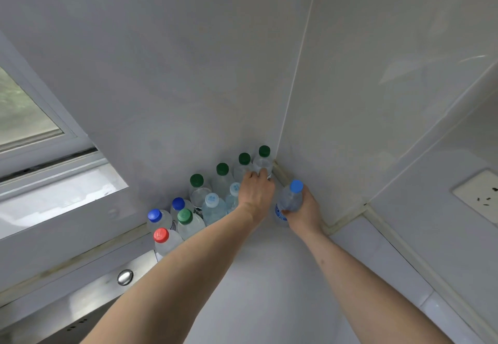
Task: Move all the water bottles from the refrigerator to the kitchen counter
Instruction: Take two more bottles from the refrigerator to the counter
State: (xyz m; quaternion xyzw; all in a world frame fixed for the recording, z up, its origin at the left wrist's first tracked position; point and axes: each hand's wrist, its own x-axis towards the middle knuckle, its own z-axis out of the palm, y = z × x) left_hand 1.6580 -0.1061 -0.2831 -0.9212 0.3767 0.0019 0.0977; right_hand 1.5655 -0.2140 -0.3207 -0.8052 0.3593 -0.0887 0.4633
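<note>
Several clear water bottles stand in a row along the back wall of the white kitchen counter (269, 276), with green, blue, pale blue and red caps. My left hand (256, 192) grips the green-capped bottle (263, 163) standing in the far corner. My right hand (304, 211) holds a bottle with a bright blue cap (289, 201) by its body, upright, just right of that corner against the right wall. A red-capped bottle (163, 241) is the nearest one at the left end of the group.
A steel sink (80, 303) with a round drain knob (125, 277) lies at the lower left. A window (24, 120) is set in the left wall. A wall socket (479, 195) sits on the right wall. White tiled walls meet in the corner.
</note>
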